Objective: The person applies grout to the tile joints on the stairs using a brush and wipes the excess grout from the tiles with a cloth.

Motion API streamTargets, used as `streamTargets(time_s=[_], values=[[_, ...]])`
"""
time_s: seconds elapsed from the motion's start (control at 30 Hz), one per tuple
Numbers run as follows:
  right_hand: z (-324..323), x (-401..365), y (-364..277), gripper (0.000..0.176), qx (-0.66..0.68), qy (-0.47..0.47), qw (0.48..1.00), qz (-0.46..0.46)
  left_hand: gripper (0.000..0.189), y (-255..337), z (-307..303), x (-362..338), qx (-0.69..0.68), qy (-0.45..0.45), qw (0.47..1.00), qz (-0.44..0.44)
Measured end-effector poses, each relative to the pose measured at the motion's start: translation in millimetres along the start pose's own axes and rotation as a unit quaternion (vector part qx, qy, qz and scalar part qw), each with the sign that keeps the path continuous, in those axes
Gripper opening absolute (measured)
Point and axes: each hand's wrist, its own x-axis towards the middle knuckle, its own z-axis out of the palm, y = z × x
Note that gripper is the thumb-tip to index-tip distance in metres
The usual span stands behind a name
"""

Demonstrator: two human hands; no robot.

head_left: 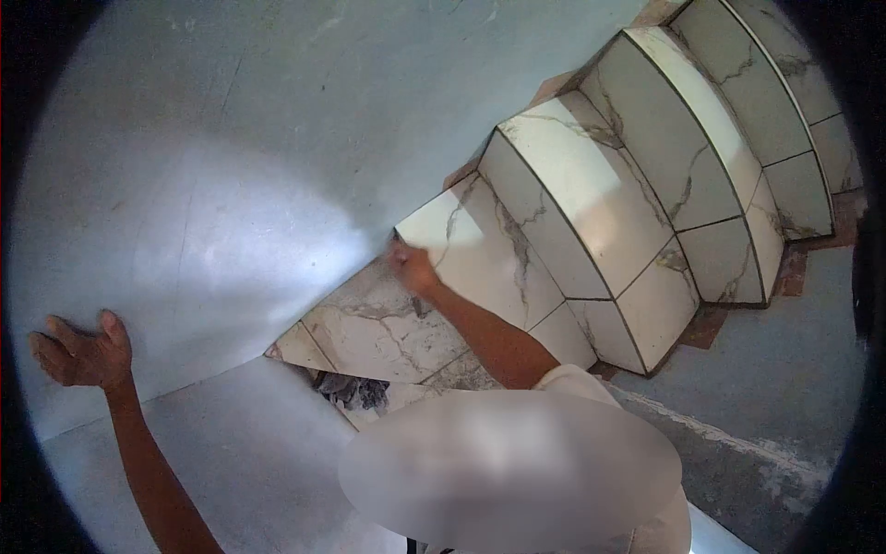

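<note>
My left hand [81, 355] rests against the pale blue wall [212, 111] at the far left, its fingers apart and slightly bent, holding nothing. Close to where that wall meets the stairs, my right hand [413, 266] is closed and somewhat blurred. It is by the corner of a marble-patterned step tile [480, 222]; whatever its fingers hold is hidden. Below the hand lies a lower, duller tile surface [369, 328] with grey veins and smudges. A small triangular tile piece [305, 346] fills the corner by the wall.
More marble-patterned steps [637, 129] with dark edges climb toward the upper right. Dark grey rubble [355, 392] shows in a gap beside the lower tiles. A grey floor or wall surface [784, 342] lies right of the stairs. A blurred oval covers my white shirt [678, 526].
</note>
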Motion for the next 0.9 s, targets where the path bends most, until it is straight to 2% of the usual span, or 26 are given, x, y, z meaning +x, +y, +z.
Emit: streamTargets(time_s=[0.07,0.1,0.13,0.17,0.2,0.23,0.3,0.33,0.4,0.43,0.47,0.5,0.57,0.6,0.67,0.73,0.77,0.83,0.87,0.9], values=[[-35,4,-46,0.021,0.070,-0.237,0.959,0.140,0.072,-2,1,-3,0.005,-0.018,1.000,-0.001],[-31,13,5,0.021,0.105,-0.131,0.985,0.040,0.072,-1,1,-3,0.004,-0.017,1.000,-0.002],[-37,26,63,0.022,0.138,-0.022,0.988,-0.063,0.073,0,1,-1,0.003,-0.006,1.000,-0.001],[-131,68,-31,0.020,-0.077,0.041,0.991,-0.099,0.073,1,2,0,0.001,0.005,1.000,0.002],[-160,93,-19,0.019,0.081,0.085,0.992,0.042,0.073,1,1,0,0.002,0.007,1.000,0.002],[-189,123,-22,0.023,-0.090,0.153,0.984,0.006,0.073,3,1,-1,0.009,0.001,1.000,-0.003],[-224,180,27,0.027,-0.160,0.171,0.972,-0.021,0.072,3,-1,-1,0.017,-0.002,1.000,-0.011],[-221,199,60,0.027,-0.180,0.184,0.966,-0.026,0.072,4,-3,0,0.017,-0.002,1.000,-0.012],[-204,208,99,0.024,-0.233,0.164,0.954,-0.096,0.071,8,-4,5,0.014,0.003,1.000,-0.017],[-188,203,97,0.022,-0.192,0.109,0.975,0.030,0.072,9,-5,8,-0.006,-0.002,1.000,-0.030],[-185,185,57,0.020,-0.173,0.042,0.983,-0.048,0.072,9,-6,11,-0.026,-0.008,0.999,-0.042],[-155,168,62,0.016,-0.120,-0.038,0.992,-0.007,0.072,9,-5,9,-0.026,-0.004,0.999,-0.045],[-172,99,-23,0.017,-0.058,-0.112,0.987,-0.103,0.075,6,1,2,-0.046,0.008,0.999,-0.020],[-186,91,-47,0.018,-0.029,-0.179,0.982,-0.046,0.075,7,1,1,-0.047,0.012,0.999,-0.022],[-198,104,-11,0.017,0.013,0.029,0.996,-0.088,0.071,7,0,2,-0.012,0.014,1.000,-0.021],[-240,142,4,0.016,-0.109,0.059,0.992,0.030,0.071,8,-1,3,-0.019,0.013,0.999,-0.033],[-239,146,31,0.016,-0.116,0.069,0.990,0.037,0.070,11,-2,3,-0.026,0.004,0.998,-0.050],[-216,147,96,0.014,-0.249,0.108,0.961,-0.057,0.070,11,-1,-4,-0.030,0.001,0.998,-0.060],[-197,136,72,0.014,-0.177,0.058,0.982,0.001,0.071,9,2,-6,-0.024,-0.011,0.998,-0.062],[-177,118,57,0.017,-0.129,-0.041,0.983,-0.121,0.071,8,3,-7,-0.030,0.000,0.997,-0.066]])
